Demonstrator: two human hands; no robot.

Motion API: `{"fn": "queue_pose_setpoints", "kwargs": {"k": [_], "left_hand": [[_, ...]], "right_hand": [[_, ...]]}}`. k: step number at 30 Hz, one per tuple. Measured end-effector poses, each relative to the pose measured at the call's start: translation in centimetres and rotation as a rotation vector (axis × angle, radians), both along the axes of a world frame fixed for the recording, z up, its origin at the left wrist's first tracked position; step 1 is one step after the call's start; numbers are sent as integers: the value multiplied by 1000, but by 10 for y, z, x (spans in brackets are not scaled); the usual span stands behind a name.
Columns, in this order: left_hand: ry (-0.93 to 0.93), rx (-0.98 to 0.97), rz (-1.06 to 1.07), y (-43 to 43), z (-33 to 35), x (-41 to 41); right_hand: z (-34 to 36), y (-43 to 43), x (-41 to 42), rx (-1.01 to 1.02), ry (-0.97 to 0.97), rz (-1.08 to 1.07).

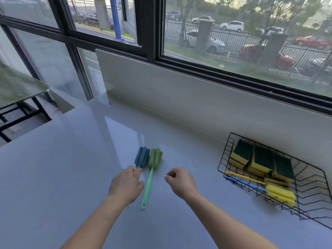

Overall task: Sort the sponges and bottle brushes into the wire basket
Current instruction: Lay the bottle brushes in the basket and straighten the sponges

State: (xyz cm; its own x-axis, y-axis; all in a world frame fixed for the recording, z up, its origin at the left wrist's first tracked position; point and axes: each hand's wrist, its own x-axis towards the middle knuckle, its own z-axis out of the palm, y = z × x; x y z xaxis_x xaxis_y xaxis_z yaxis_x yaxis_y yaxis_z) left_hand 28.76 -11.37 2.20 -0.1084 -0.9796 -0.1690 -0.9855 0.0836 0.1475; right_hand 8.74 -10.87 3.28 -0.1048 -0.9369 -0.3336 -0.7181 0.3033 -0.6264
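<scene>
A blue bottle brush (pixel 142 157) and a green bottle brush (pixel 155 158) lie side by side on the white counter, foam heads pointing away from me. My left hand (pixel 125 185) covers the blue brush's handle, fingers curled onto it just below the head. The green brush's handle runs toward me between my hands. My right hand (pixel 181 182) hovers to its right, fingers loosely curled, holding nothing. The black wire basket (pixel 312 187) stands at the right and holds several yellow-and-green sponges (pixel 260 159), a yellow bottle brush (pixel 280 194) and a blue-handled brush (pixel 246 184).
The glossy counter (pixel 71 177) ends at a white backsplash (pixel 179 97) under a large window. Its left edge drops off beside a small glass-topped table (pixel 19 87) with black legs.
</scene>
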Motion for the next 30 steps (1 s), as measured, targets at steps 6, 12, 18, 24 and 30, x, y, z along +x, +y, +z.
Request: {"fn": "queue_pose_setpoints", "kwargs": {"k": [6,12,18,24,30], "left_hand": [[46,82,107,-14,-34,11],[76,78,216,-28,-54,20],[242,159,333,-41,-63,23],[309,175,349,-45,-62,17],[326,134,320,-45,-51,0]], "right_hand": [[-28,-28,42,95,-20,-23],[-52,-47,58,189,-90,-124],[-69,-57,64,224,-85,-171],[-71,-58,62,215,-227,-257],[-62,-46,29,158,-298,-308]]}}
